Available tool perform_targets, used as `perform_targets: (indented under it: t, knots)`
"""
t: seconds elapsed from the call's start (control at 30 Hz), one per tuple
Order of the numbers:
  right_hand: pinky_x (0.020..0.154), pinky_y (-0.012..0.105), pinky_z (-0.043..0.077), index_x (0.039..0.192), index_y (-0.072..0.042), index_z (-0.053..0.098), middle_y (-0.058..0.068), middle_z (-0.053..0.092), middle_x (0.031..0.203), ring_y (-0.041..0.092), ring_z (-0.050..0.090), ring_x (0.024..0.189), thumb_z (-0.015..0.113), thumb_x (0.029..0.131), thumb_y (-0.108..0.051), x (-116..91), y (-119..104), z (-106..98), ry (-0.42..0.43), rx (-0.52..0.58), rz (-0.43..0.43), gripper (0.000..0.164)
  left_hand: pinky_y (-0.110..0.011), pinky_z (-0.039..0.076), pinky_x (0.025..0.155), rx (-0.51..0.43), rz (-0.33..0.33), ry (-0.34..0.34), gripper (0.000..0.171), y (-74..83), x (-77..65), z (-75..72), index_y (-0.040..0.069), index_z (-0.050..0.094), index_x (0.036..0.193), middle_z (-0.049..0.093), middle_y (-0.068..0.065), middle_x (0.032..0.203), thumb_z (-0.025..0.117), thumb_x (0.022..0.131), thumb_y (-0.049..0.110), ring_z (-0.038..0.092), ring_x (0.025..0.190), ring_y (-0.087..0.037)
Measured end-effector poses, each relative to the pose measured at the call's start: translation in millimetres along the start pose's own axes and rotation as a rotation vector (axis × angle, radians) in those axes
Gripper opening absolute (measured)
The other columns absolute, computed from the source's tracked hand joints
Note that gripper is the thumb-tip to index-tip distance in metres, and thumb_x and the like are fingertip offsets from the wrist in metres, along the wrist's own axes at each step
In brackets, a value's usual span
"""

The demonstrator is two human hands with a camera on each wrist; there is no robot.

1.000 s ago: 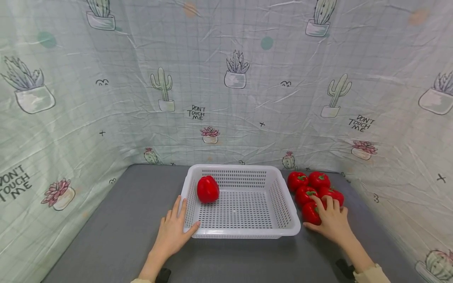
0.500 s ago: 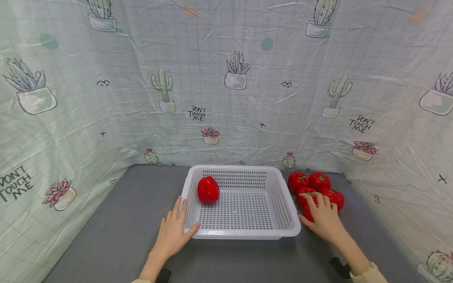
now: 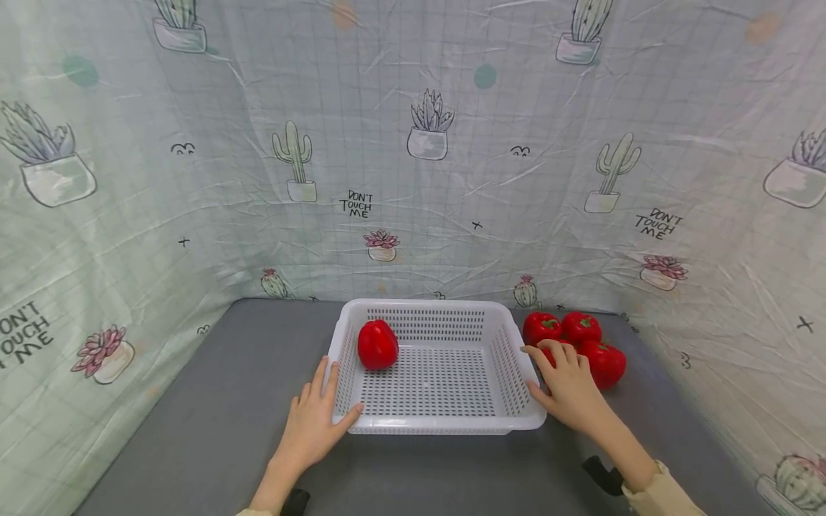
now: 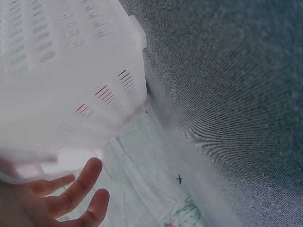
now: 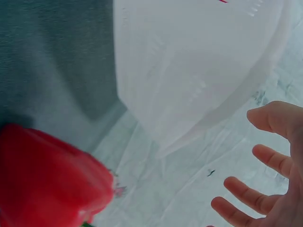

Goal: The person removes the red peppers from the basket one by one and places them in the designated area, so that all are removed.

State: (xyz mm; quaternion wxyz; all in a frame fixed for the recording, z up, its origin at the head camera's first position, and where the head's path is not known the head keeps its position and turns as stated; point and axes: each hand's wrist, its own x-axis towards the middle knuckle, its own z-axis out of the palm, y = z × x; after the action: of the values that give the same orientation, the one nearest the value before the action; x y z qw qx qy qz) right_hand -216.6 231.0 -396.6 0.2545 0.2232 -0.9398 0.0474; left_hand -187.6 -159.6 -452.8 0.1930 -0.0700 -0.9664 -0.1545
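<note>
Straight fingers and the thumb of my left hand [image 3: 312, 423] rest on the left rim and near-left corner of a white perforated basket [image 3: 445, 423]. A red bell pepper [image 3: 377, 345] lies inside the basket, towards its left side. My right hand [image 3: 571, 387] is by the basket's right rim, its fingers spread and lightly bent. In the right wrist view, nothing shows between the thumb and fingers, and a red bell pepper [image 5: 47, 179] lies below them. Several red bell peppers [image 3: 601, 364] sit right of the basket, partly hidden by this hand.
A dark grey tabletop [image 3: 258, 351] carries the basket and peppers. Behind it and along both sides rises a pale curtain [image 3: 477, 179] printed with cacti and the words "Don't touch me".
My right hand has moved left from the nearest peppers to the basket's right rim. The front pepper under it is now hidden in the head view. My left hand has stayed put.
</note>
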Motion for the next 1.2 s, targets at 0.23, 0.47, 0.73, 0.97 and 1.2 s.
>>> perform_targets:
  t: [0.23,0.47,0.73,0.97,1.2]
  knots:
    - [0.076,0.047,0.038,0.113,-0.015,0.054,0.012,0.051,0.11,0.028,0.044,0.099,0.074,0.066,-0.025,18.3,-12.9,-6.0,0.001,0.0,-0.122,0.052,-0.049,0.041,0.074,0.006,-0.008,-0.017,0.08,0.7,0.8,-1.5,0.001,0.034,0.136,0.028,-0.019,0.143,0.059,0.076,0.049,0.049,0.099,-0.033]
    - [0.078,0.042,0.037,0.116,-0.016,0.054,0.008,0.052,0.111,0.024,0.043,0.101,0.071,0.07,-0.029,44.0,-27.9,-16.9,0.004,0.0,-0.224,0.05,-0.049,0.041,0.075,0.004,-0.009,-0.018,0.08,2.4,0.4,-2.5,0.001,0.034,0.136,0.029,-0.019,0.143,0.059,0.076,0.048,0.049,0.1,-0.033]
    - [0.075,0.04,0.036,0.113,-0.019,0.055,0.005,0.053,0.108,0.022,0.043,0.097,0.068,0.074,-0.028,77.4,-47.0,-25.5,-0.025,-0.01,-0.336,0.042,-0.048,0.041,0.074,0.007,-0.011,-0.016,0.08,2.2,0.3,-3.9,0.001,0.035,0.136,0.029,-0.019,0.143,0.06,0.076,0.048,0.049,0.099,-0.033]
    - [0.077,0.042,0.038,0.112,-0.02,0.053,0.003,0.054,0.106,0.022,0.044,0.095,0.066,0.077,-0.026,105.2,-58.6,-19.8,-0.027,0.003,-0.383,0.038,-0.049,0.041,0.074,0.0,0.001,-0.005,0.079,1.4,-0.2,-3.3,0.001,0.036,0.135,0.03,-0.019,0.142,0.06,0.076,0.047,0.049,0.099,-0.033]
    - [0.078,0.041,0.037,0.111,-0.02,0.054,0.002,0.054,0.106,0.021,0.045,0.098,0.065,0.079,-0.023,131.3,-68.6,-9.3,-0.041,0.073,-0.376,0.034,-0.048,0.041,0.072,-0.004,0.003,0.01,0.079,1.3,0.3,-3.6,0.001,0.035,0.135,0.029,-0.018,0.142,0.059,0.076,0.048,0.049,0.099,-0.032]
